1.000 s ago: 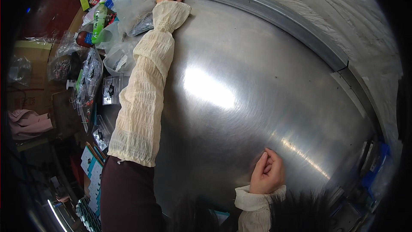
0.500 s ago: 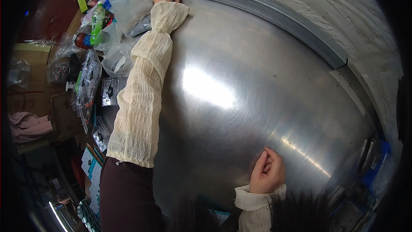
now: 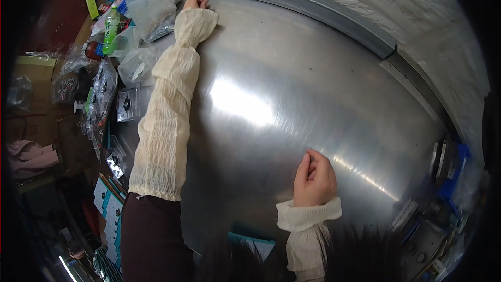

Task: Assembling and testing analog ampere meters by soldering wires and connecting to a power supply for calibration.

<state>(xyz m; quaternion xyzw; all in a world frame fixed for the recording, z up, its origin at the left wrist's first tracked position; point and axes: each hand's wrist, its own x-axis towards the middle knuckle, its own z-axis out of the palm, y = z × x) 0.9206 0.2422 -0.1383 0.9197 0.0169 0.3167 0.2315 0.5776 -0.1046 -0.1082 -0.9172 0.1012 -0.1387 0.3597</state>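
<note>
Resting near plastic bags, left hand, grip unclear, right hand closed, green bottle with dark lettering

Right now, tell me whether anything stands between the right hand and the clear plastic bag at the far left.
Yes: the left arm's cream sleeve crosses the straight path from the right hand to the plastic bag. Nothing else visible does.
</note>
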